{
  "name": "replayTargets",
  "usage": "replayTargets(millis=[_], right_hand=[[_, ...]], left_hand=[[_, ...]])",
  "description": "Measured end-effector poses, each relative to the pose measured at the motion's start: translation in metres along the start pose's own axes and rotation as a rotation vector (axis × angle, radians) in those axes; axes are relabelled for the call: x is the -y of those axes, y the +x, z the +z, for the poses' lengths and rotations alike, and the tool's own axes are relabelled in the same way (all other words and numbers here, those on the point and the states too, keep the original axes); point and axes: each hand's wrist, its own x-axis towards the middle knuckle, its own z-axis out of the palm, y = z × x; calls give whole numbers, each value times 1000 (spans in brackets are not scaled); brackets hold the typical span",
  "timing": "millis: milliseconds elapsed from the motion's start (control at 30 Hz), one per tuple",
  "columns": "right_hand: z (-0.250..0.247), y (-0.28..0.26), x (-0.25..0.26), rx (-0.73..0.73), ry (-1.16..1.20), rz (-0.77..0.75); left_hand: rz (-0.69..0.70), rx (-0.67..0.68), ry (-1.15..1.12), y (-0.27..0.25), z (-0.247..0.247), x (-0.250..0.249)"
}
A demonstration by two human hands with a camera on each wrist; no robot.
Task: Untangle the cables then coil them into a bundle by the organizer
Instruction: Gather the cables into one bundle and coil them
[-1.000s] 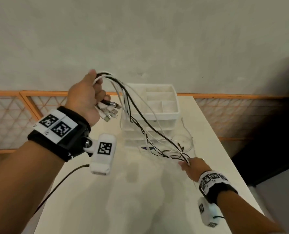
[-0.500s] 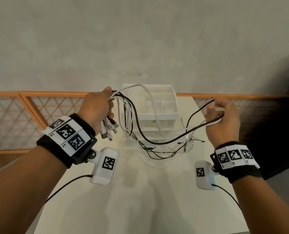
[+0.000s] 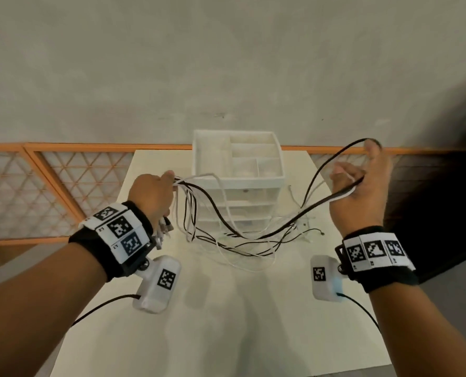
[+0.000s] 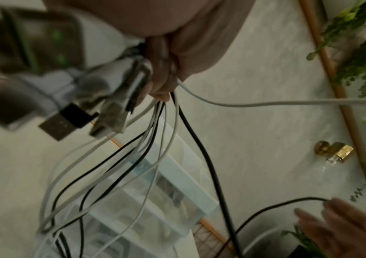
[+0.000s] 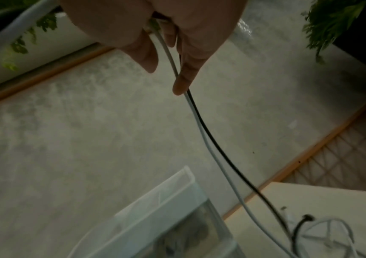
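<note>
A tangle of black and white cables [image 3: 240,236] sags between my two raised hands in front of the white drawer organizer [image 3: 238,183]. My left hand [image 3: 155,197] grips the bunch just behind its USB plugs [image 4: 62,122], and the strands [image 4: 155,157] hang down from the fist. My right hand [image 3: 359,186], up at the right of the organizer, holds one black and one white strand [image 5: 199,122] between thumb and fingers. A black loop arches over its raised finger. The slack and loose ends [image 5: 306,220] lie on the table.
The white table [image 3: 226,322] is narrow, with the organizer at its far edge against a grey wall. An orange lattice rail [image 3: 63,186] runs behind on both sides. Green plants [image 4: 354,52] and a brass knob [image 4: 332,150] appear in the wrist views.
My right hand has come up off the table with a black and a white strand and moved out to the right. My left hand has dropped lower with the plug ends.
</note>
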Motion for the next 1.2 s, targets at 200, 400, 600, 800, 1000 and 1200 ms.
replayTargets(millis=[200, 400, 600, 800, 1000, 1200], right_hand=[[13, -16, 14, 152, -19, -35], [6, 4, 6, 35, -231, -100], [12, -47, -57, 581, -630, 278], [26, -59, -28, 739, -744, 180], [69, -61, 94, 661, 150, 25], [88, -84, 82, 876, 265, 218]], left_hand=[[54, 134, -134, -6, 3, -18], [103, 91, -201, -5, -3, -18], [255, 92, -394, -12, -30, -51], [272, 240, -283, -30, -25, -50], [315, 373, -172, -43, -11, -42], [347, 319, -273, -41, -21, -51]])
